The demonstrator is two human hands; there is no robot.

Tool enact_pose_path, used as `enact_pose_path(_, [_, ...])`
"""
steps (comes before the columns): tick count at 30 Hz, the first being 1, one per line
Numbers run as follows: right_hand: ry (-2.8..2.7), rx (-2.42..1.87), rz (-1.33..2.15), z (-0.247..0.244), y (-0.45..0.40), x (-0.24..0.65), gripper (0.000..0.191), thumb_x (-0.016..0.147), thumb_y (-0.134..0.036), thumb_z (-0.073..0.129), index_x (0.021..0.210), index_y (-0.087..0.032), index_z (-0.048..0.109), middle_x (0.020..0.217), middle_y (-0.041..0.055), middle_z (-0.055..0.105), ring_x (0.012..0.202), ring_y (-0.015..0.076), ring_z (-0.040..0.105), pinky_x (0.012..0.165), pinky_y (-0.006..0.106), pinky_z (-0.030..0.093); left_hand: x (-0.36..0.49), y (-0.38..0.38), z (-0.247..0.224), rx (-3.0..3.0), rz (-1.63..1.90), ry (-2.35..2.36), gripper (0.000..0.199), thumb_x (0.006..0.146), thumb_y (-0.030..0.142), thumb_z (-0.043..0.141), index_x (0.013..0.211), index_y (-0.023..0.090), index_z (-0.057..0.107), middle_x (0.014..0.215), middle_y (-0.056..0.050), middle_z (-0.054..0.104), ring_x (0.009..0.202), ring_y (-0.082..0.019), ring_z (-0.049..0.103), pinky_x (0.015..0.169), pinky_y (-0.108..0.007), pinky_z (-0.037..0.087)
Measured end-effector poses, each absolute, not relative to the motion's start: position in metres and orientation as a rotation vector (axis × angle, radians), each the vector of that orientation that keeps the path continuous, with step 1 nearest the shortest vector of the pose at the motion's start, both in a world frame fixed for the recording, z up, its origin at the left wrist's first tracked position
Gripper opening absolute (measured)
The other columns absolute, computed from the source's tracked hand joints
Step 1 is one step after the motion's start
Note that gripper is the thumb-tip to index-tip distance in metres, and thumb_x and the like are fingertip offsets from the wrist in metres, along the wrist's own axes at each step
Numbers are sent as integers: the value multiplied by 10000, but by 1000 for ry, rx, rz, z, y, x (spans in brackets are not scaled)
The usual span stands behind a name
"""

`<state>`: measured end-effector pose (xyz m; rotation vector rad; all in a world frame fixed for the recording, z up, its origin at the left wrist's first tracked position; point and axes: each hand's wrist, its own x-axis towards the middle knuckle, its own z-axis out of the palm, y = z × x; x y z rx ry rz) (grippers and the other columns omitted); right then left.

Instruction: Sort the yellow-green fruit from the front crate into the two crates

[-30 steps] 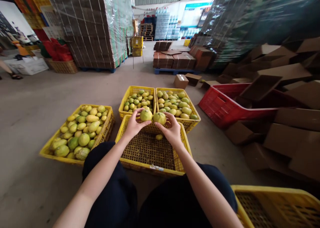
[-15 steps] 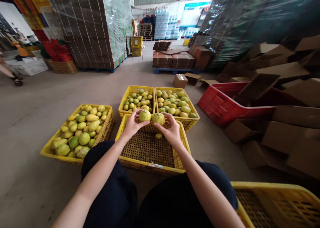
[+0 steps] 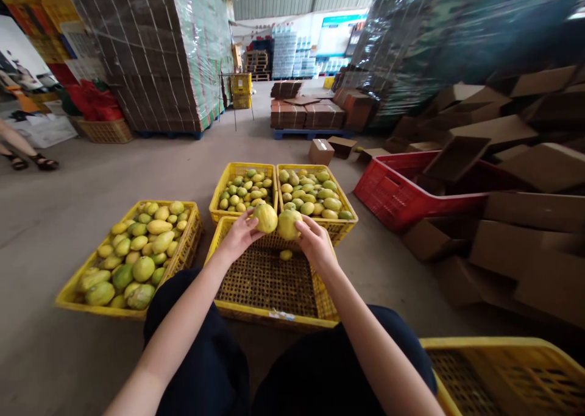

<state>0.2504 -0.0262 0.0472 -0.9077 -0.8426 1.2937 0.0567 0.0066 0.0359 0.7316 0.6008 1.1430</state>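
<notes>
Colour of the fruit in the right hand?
The fruit is greenish yellow, best seen in the head view.

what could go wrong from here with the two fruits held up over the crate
The left hand and right hand each hold a fruit mainly with the fingers, so the left fruit or right fruit might slip and bruise on the lattice floor below. A dropped one could also hit the small fruit lying there.
</notes>
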Motion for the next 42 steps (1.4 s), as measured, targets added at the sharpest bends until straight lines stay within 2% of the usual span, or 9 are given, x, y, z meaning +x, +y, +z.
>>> enact_pose_path(7, [-702, -857, 1370, 44, -21, 251, 384, 592, -414, 878, 867, -227, 687, 774, -31, 736, 601, 122, 681, 591, 229, 573, 68, 11, 40, 448, 1155, 571, 376, 893, 133, 580, 1265, 74, 581, 1045, -124, 714, 897, -186, 700, 823, -281, 594])
enact_pose_path(11, [-701, -901, 1356, 43, -18, 251, 415, 592, -472, 870, 880, -217, 713, 828, -2, 754, 688, 172, 720, 664, 310, 620, 70, 13, 40, 398, 1192, 627, 328, 916, 119, 538, 1239, 106, 596, 989, -99, 723, 827, -165, 704, 780, -277, 608])
enact_pose_path(15, [-778, -967, 1336, 42, -16, 247, 427, 600, -477, 861, 902, -202, 736, 935, 39, 761, 819, 199, 727, 737, 345, 623, 72, 14, 40, 411, 1210, 726, 244, 925, 169, 549, 1142, 111, 645, 1019, -105, 722, 887, -179, 697, 829, -301, 598])
enact_pose_path(18, [-821, -995, 1349, 42, -17, 242, 399, 568, -413, 879, 882, -203, 751, 950, 37, 764, 853, 211, 721, 774, 338, 614, 73, 12, 42, 492, 1181, 744, 239, 906, 237, 606, 1095, 108, 674, 1099, -123, 711, 1018, -208, 674, 905, -319, 568])
enact_pose_path(24, [-855, -986, 1373, 43, -16, 235, 331, 560, -385, 868, 827, -223, 759, 905, 15, 767, 843, 235, 716, 792, 371, 611, 71, 9, 43, 752, 1188, 730, 349, 698, 264, 824, 1024, 195, 719, 1124, -47, 711, 1107, -209, 632, 956, -331, 521])
enact_pose_path(27, [-846, -976, 1361, 44, -12, 237, 335, 584, -418, 851, 842, -231, 749, 911, 21, 767, 824, 238, 715, 715, 352, 615, 66, 13, 43, 785, 1171, 745, 370, 664, 352, 847, 971, 183, 727, 1108, -55, 714, 1063, -205, 640, 887, -301, 535])
enact_pose_path(32, [-740, -947, 1426, 44, -7, 244, 359, 552, -366, 885, 801, -208, 681, 712, 4, 728, 565, 144, 658, 532, 257, 574, 59, 17, 43, 684, 1188, 744, 380, 634, 337, 867, 931, 167, 704, 948, -48, 726, 852, -167, 668, 804, -290, 549])
enact_pose_path(37, [-761, -851, 1439, 44, -6, 246, 328, 546, -322, 872, 777, -222, 662, 736, -22, 720, 559, 129, 662, 589, 259, 600, 56, 16, 46, 660, 1204, 633, 296, 684, 257, 824, 926, 147, 693, 1009, -55, 718, 911, -171, 676, 898, -313, 550])
enact_pose_path(42, [-843, -875, 1451, 46, -9, 251, 242, 631, -340, 798, 807, -212, 693, 797, 18, 741, 637, 176, 693, 659, 329, 619, 52, 16, 44, 644, 1184, 609, 331, 765, 238, 741, 1078, 153, 679, 1146, -86, 692, 998, -234, 680, 949, -394, 549])
